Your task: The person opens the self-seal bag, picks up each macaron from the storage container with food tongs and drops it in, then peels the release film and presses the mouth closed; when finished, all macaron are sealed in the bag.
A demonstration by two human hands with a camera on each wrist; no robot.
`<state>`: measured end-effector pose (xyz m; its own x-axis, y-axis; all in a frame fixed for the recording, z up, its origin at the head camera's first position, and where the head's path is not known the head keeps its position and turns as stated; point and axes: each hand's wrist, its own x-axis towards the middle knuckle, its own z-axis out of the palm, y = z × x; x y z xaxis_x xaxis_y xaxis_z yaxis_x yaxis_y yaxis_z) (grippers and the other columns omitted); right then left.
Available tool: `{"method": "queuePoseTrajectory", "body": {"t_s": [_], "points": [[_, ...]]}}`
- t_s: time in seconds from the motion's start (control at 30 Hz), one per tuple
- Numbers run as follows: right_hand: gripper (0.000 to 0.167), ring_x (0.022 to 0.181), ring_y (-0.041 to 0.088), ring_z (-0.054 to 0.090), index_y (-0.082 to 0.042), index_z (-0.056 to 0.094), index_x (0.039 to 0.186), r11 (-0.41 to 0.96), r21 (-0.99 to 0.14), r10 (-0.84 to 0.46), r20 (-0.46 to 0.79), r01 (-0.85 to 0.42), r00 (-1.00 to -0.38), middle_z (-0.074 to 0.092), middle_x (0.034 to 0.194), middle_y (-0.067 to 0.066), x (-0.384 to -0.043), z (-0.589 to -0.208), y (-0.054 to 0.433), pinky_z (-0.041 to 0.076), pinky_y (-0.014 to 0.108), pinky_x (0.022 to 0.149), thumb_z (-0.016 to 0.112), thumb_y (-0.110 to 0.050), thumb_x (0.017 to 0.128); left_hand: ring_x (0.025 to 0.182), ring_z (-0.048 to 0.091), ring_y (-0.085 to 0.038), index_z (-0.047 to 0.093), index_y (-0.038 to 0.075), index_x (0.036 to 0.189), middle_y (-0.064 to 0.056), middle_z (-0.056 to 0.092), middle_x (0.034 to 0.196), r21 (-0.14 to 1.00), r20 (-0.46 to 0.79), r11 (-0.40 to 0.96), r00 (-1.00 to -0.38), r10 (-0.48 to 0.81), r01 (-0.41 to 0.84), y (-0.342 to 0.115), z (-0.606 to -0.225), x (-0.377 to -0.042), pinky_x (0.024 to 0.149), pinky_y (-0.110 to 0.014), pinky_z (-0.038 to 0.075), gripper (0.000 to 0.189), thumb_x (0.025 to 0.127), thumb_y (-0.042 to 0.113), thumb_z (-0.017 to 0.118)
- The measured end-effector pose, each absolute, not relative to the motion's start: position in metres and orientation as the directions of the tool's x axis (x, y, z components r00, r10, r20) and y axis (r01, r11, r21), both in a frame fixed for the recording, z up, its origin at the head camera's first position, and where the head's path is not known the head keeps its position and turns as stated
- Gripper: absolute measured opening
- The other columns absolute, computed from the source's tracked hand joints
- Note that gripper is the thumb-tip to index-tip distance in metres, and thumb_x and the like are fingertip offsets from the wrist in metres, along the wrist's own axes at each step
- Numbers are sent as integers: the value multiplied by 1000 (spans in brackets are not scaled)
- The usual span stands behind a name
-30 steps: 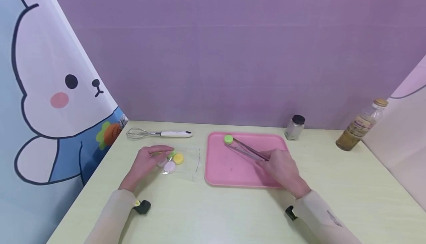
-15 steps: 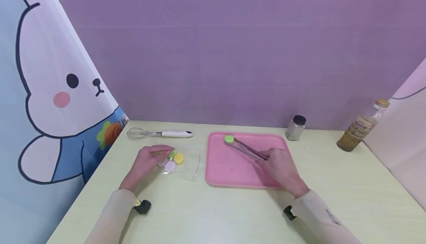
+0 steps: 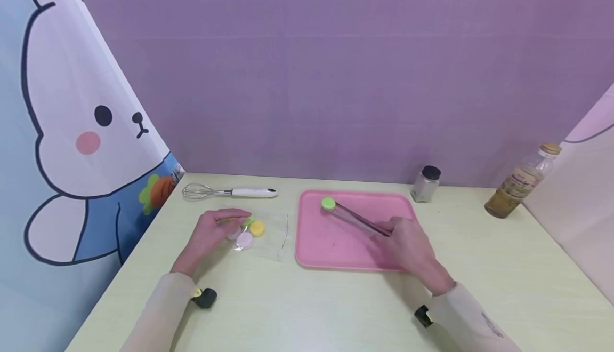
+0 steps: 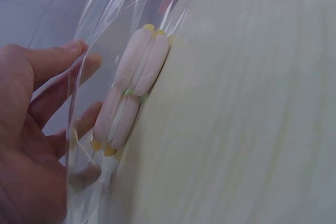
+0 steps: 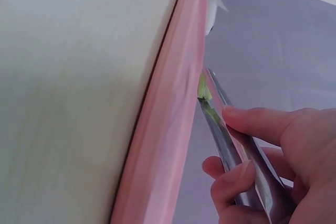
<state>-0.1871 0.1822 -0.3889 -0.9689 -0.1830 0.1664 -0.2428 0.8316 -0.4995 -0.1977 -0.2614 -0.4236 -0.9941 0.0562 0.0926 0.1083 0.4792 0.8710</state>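
Observation:
My right hand (image 3: 410, 248) grips metal tongs (image 3: 362, 220) over the pink tray (image 3: 316, 245). Between the tong tips is a green macaron (image 3: 328, 204) near the tray's far left corner; its lower part is hidden by the tray rim in the right wrist view. My left hand (image 3: 211, 234) holds a clear plastic bag (image 3: 273, 234) lying left of the tray, thumb and fingertips at the film in the left wrist view. Inside the bag are a yellow macaron (image 3: 257, 228), a pale pink macaron (image 3: 244, 241) and others partly covered by my fingers.
A whisk (image 3: 251, 193) with a white handle lies behind the bag. Behind the tray's right corner stands a small black-lidded jar (image 3: 425, 185). Farther right is a corked bottle (image 3: 518, 184) of amber liquid. A purple backdrop (image 3: 307, 74) rises along the table's far edge.
The tong arms have drawn closer together around the green macaron. My right hand has shifted slightly right and toward me, while my left hand stays on the bag.

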Motion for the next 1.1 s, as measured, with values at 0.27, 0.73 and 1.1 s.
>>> {"method": "queuePoseTrajectory", "body": {"t_s": [0.27, 0.73, 1.1], "points": [[33, 60, 13, 44, -13, 80, 111, 814, -525, -195, 153, -247, -969, 63, 80, -2, -165, -380, 177, 35, 27, 45, 86, -18, 79, 134, 50, -33, 78, 16, 115, -8, 65, 134, 875, 94, 472, -994, 54, 108, -261, -424, -198, 114, -57, 32, 23, 96, 13, 66], [34, 60, 3, 44, -17, 81, 108, 787, -471, -336, 217, -400, -916, 59, 73, -12, -146, -376, 150, 39, 20, 46, 89, -27, 77, 134, 50, -32, 78, 17, 116, -7, 65, 134, 870, 96, 480, -994, 61, 113, -260, -423, -198, 114, -57, 32, 22, 97, 15, 66], [30, 59, 3, 44, -20, 81, 107, 786, -411, -406, 221, -462, -887, 63, 77, -12, -145, -380, 119, 41, 20, 48, 87, -30, 79, 133, 51, -34, 78, 14, 116, -9, 66, 132, 859, 104, 496, -992, 66, 123, -260, -424, -199, 113, -58, 33, 23, 97, 14, 66]]}}
